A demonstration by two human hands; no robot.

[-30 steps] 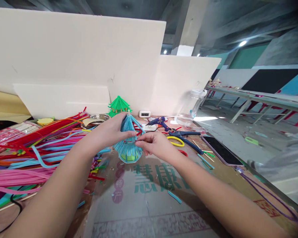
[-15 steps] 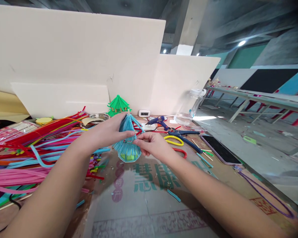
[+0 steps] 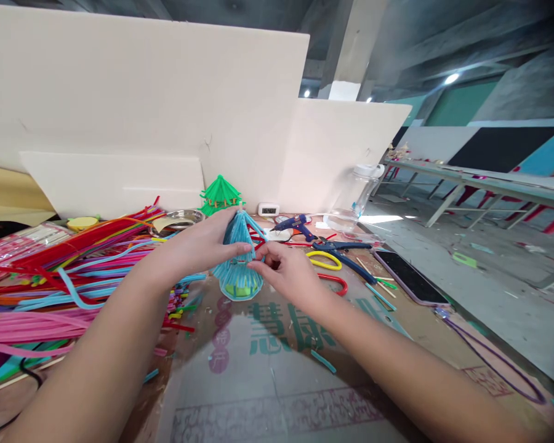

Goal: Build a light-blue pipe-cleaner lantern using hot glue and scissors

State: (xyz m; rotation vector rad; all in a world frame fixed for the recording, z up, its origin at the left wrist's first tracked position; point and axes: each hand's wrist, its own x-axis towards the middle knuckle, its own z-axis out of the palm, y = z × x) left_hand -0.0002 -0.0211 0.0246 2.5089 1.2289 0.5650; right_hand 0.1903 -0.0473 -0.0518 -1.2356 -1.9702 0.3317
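A small tiered pavilion model (image 3: pixel 240 277) covered in light-blue pipe cleaners stands on the table, a pale green piece inside its base. My left hand (image 3: pixel 219 237) is closed around its upper left side, thumb across the front. My right hand (image 3: pixel 279 264) is pinched against the model's right side, fingers bent together; whatever lies between the fingertips is hidden. Blue pipe cleaners (image 3: pixel 255 226) slope from the peak down to just above my right fingers, with red strips showing behind them. Behind the model is a green pipe-cleaner roof (image 3: pixel 220 192).
Many coloured pipe cleaners (image 3: pixel 41 320) are heaped on the left, near a metal bowl (image 3: pixel 184 216). To the right lie a glue gun (image 3: pixel 298 226), scissors (image 3: pixel 324 259), pliers (image 3: pixel 346 261) and a phone (image 3: pixel 410 277). A clear bottle (image 3: pixel 354 197) and timer (image 3: pixel 268 210) stand behind.
My right hand has shifted slightly upward and its fingers have curled more against the model. My left hand keeps its hold in almost the same place.
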